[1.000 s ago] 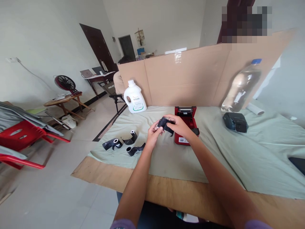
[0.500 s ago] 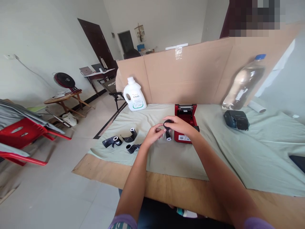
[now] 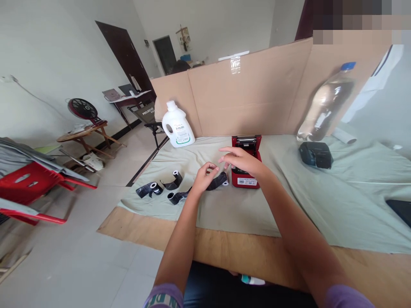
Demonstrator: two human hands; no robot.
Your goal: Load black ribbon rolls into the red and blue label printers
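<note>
Both hands hover over the cloth without holding anything. My left hand [image 3: 206, 175] has its fingers loosely curled and apart, just above a black ribbon roll [image 3: 218, 181] that lies partly unwound on the cloth. My right hand [image 3: 239, 159] is open, its fingers stretched leftward in front of the red label printer [image 3: 246, 181]. The printer's lid stands up, and my hand and forearm cover part of its inside. Left of my left hand lie more ribbon rolls: one with a white core [image 3: 155, 187], one upright with a loose tail [image 3: 175, 180], and one near my forearm [image 3: 175, 197].
A white detergent jug [image 3: 178, 128] stands at the back left. Behind the table rises a cardboard screen [image 3: 244, 98]. A large clear bottle [image 3: 327, 107], a black device [image 3: 315, 155] and a white tube [image 3: 345, 136] are on the right. A red chair [image 3: 28, 182] stands far left.
Both hands have let go of the black ribbon roll, which now lies on the cloth with its ribbon spread leftward. My fingers have lifted away from it. The view has shifted slightly.
</note>
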